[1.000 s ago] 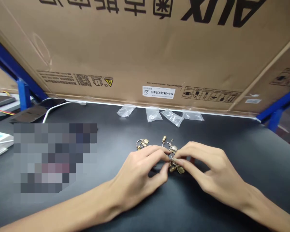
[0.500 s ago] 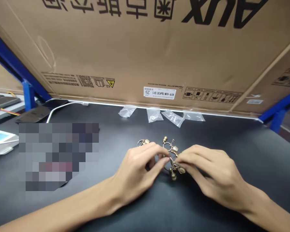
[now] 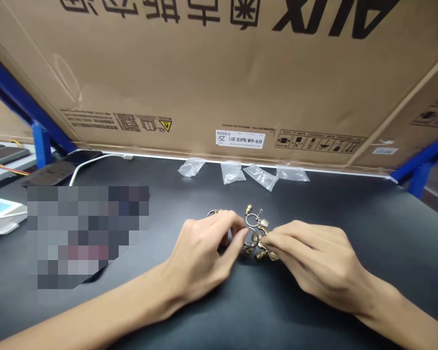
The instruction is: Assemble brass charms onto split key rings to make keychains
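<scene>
Brass hoop earrings lie bunched on the dark worktop, between the two hands. The right hand pinches narrowly, its fingertips closed on the charms at the front of the bunch. The left hand curls just beside it, its thumb near the hoops; whether it holds anything, I cannot tell. A smaller ring sits partly behind that hand. A hard tug could snag the linked hoops, bend a clip or flick a charm loose. Nothing blocks the hands. Four clear plastic bags lie farther off, before a cardboard carton at the back edge. Leftward are a white cable, a dark pad and a blurred patch.
</scene>
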Demonstrator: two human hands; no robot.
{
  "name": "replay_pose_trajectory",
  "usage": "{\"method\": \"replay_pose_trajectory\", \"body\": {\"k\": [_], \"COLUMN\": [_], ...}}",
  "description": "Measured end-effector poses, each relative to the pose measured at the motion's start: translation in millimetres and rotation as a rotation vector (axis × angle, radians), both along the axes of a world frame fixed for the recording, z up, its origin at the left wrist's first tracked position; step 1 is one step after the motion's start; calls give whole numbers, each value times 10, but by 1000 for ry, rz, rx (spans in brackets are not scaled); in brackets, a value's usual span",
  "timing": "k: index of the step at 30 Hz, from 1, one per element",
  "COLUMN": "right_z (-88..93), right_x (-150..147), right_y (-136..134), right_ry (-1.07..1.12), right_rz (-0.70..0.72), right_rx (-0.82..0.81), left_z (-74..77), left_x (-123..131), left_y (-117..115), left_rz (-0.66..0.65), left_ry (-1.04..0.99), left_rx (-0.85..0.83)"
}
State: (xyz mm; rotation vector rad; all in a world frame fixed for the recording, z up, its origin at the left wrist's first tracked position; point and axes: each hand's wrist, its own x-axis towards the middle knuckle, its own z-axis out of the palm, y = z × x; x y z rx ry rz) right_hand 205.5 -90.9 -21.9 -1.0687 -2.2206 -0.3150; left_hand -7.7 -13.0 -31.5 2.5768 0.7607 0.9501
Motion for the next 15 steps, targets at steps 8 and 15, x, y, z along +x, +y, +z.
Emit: {"method": "replay_pose_trajectory", "body": {"k": [8, 15], "right_z": [-17, -36], "right_x": [8, -26], "right_y": [8, 6], "right_ry": [7, -25], "right_rz": [-18, -1], "right_rx": [28, 81], "left_z": [-14, 68], "left_x": [-8, 48], "left_y": [30, -54], "left_rz": [-110, 61], "left_ry": [-48, -135], "left_rx": [106, -234]}}
